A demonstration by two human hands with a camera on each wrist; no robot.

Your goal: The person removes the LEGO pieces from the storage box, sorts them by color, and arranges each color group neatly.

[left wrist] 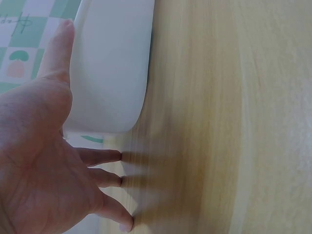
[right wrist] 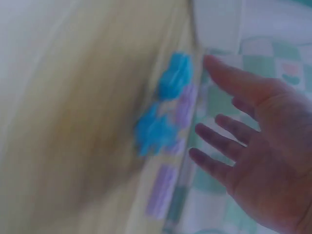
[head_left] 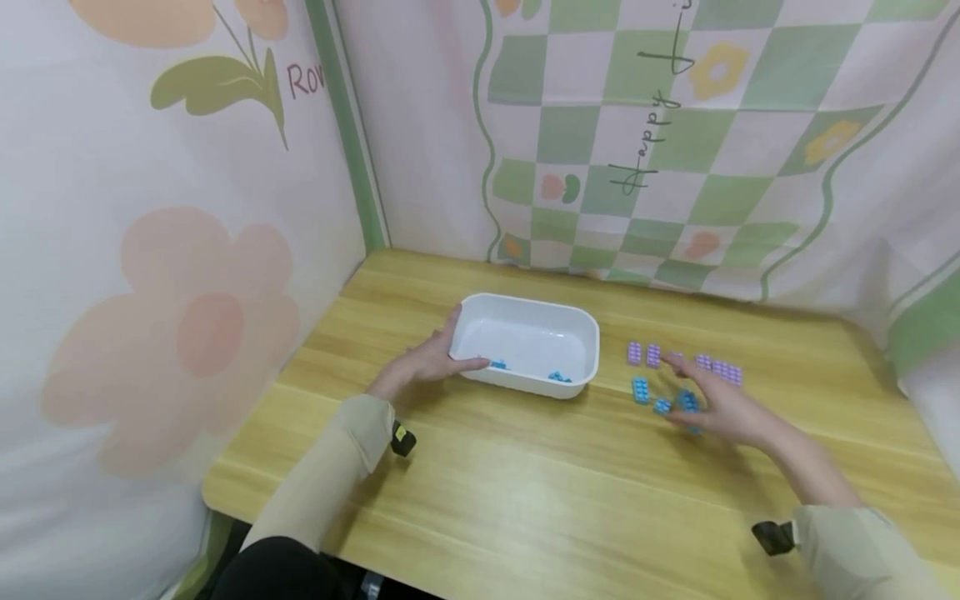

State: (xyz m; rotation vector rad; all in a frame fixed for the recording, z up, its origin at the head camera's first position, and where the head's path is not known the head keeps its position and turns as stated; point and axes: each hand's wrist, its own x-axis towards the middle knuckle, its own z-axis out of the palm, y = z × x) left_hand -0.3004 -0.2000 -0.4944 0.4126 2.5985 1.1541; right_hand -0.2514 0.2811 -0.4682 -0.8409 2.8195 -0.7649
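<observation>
A white plastic bin (head_left: pixel 517 384) stands mid-table with small blue building blocks (head_left: pixel 558 377) on its floor. At its left end is my left hand (head_left: pixel 427 358), the thumb lying over the front rim. In the left wrist view the other fingers (left wrist: pixel 105 178) spread beside the bin, tips down at the tabletop. My right hand (head_left: pixel 731 410) hovers over loose blue blocks (head_left: pixel 641 390) right of the bin, fingers apart and holding nothing. Behind these, purple blocks (head_left: pixel 634 353) form a row, partly hidden by that hand. The right wrist view shows blurred blue blocks (right wrist: pixel 155 130) below the fingers.
The wooden table (head_left: pixel 480 492) meets a patterned curtain (head_left: pixel 645 150) along its back edge. Another printed curtain (head_left: pixel 150 317) hangs at the left. Dark wrist cameras (head_left: pixel 402 439) sit on both sleeves.
</observation>
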